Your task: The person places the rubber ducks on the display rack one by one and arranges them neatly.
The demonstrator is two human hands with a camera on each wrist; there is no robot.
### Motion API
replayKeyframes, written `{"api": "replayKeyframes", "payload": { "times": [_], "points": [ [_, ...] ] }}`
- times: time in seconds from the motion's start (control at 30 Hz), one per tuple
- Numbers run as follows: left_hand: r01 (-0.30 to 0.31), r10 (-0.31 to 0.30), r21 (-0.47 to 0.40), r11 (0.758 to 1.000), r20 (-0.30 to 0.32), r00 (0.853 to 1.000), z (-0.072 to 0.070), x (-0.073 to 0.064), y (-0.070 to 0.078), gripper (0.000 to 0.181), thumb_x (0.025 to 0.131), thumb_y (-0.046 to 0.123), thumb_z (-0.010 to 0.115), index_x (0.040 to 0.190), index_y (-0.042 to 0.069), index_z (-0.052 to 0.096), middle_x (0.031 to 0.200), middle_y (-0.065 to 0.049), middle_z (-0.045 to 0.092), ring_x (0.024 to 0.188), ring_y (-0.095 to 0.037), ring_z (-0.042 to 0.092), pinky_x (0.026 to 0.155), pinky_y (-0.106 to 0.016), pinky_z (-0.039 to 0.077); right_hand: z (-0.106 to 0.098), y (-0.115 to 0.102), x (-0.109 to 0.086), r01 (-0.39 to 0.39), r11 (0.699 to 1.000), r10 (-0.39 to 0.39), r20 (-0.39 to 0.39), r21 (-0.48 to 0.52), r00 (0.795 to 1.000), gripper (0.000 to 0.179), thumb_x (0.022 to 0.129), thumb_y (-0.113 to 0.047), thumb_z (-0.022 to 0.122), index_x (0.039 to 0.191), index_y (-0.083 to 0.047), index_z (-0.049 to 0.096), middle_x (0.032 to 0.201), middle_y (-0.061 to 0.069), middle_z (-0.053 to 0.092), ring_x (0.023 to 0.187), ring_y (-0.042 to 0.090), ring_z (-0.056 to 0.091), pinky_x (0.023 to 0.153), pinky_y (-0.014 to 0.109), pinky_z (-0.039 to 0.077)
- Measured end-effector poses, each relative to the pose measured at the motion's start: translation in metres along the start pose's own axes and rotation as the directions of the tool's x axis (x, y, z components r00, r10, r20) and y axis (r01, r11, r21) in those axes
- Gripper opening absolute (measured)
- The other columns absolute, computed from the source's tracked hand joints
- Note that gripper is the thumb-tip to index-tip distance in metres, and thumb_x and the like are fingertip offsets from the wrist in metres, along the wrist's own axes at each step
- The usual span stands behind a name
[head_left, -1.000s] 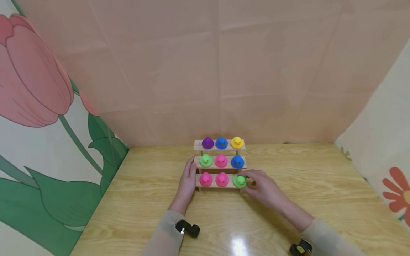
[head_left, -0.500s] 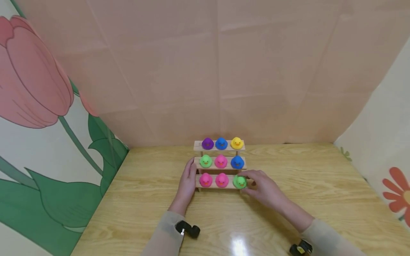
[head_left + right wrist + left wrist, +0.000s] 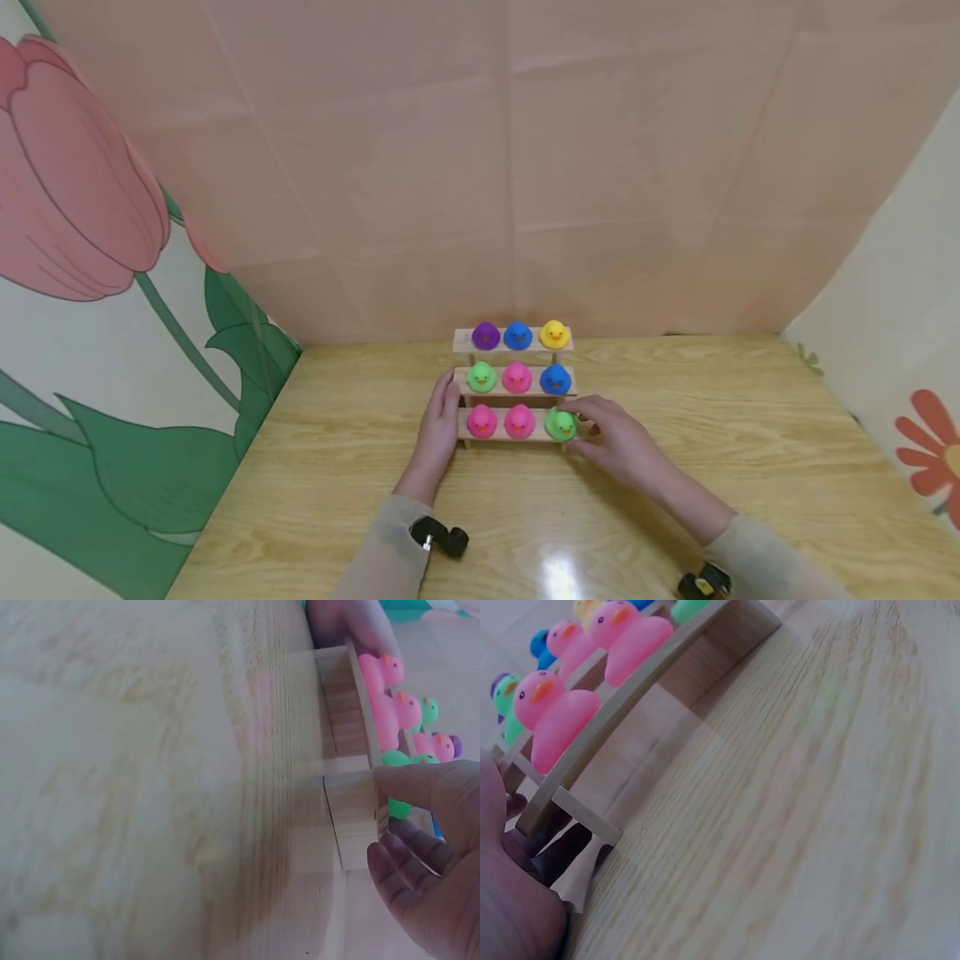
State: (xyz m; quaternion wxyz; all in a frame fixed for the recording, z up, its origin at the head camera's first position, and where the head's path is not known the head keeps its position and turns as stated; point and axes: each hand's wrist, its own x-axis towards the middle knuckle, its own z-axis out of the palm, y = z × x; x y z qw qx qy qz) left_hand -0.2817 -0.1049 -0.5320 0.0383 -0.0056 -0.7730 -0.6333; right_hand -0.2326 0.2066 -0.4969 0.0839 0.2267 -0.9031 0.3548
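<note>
A three-tier wooden rack [image 3: 540, 436] stands on the table with toy ducks in rows. My left hand [image 3: 437, 429] rests against its left end, fingers extended along the side; in the left wrist view some fingers reach beneath the bottom shelf. My right hand [image 3: 622, 442] is at the right end, thumb and index finger about a green duck [image 3: 562, 425] on the bottom shelf. In the right wrist view the thumb partly hides that duck. Beside it sit two pink ducks [image 3: 482, 422]. The middle row has green, pink and blue [image 3: 556, 380]; the top has purple, blue and yellow [image 3: 555, 335].
The wood-grain table [image 3: 337, 467] extends to both sides and in front of the rack. Behind it hangs a pinkish-brown cloth [image 3: 405, 183]. A tulip-painted wall [image 3: 90, 183] rises at left, and a white wall with a red flower [image 3: 930, 450] at right.
</note>
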Motion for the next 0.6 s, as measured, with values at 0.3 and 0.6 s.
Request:
{"api": "replayKeyframes", "payload": {
  "times": [0.3, 0.6],
  "points": [
    [0.002, -0.002, -0.006, 1.0, -0.004, 1.0, -0.0017, 0.0007, -0.0031, 0.061, 0.118, 0.059, 0.038, 0.172, 0.03, 0.04, 0.175, -0.006, 0.041, 0.164, -0.034, 0.029, 0.134, -0.06, 0.02, 0.0034, -0.0014, 0.0002, 0.013, 1.0, -0.013, -0.008, 0.009, 1.0, 0.057, 0.089, -0.006, 0.094, 0.141, -0.015, 0.073, 0.134, 0.005, 0.072, 0.113, 0.03, 0.071, 0.089, 0.044, 0.068],
    [-0.008, 0.008, -0.003, 1.0, -0.003, 1.0, -0.0013, 0.001, -0.0006, 0.06, 0.118, 0.06, 0.039, 0.171, 0.033, 0.041, 0.174, -0.005, 0.043, 0.164, -0.035, 0.03, 0.134, -0.061, 0.021, 0.003, -0.0002, 0.0014, 0.004, 1.0, -0.004, -0.008, -0.009, 1.0, 0.057, 0.089, -0.006, 0.093, 0.141, -0.016, 0.073, 0.133, 0.005, 0.072, 0.114, 0.031, 0.071, 0.089, 0.044, 0.067]
  ]
}}
